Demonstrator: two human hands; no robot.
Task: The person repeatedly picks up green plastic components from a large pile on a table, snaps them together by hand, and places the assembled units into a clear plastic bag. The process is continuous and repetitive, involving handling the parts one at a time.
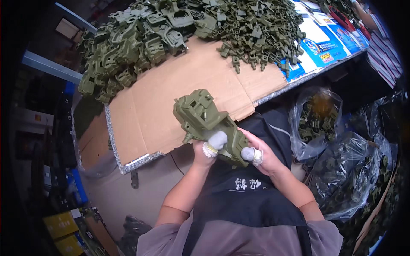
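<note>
Between my two hands I hold an olive-green plastic toy truck body [200, 112], tilted, just past the near edge of the cardboard-covered table. My left hand [209, 147] grips it from the left side, its thumb wrapped in a white covering and pressed on the plastic. On the right, my right hand [258, 154] is closed around the narrower end, its covered thumb lying on top. A small green peg-like part [187, 137] sticks out of the body beside my left hand. The fingers under the toy are hidden.
Large green moulded shells [141, 40] are heaped at the table's far left, with a pile of small green parts [260, 32] beside them. Flat cardboard [171, 89] covers the tabletop. Clear bags of parts [318, 115] stand at the right. Another person's striped sleeve [384, 47] shows far right.
</note>
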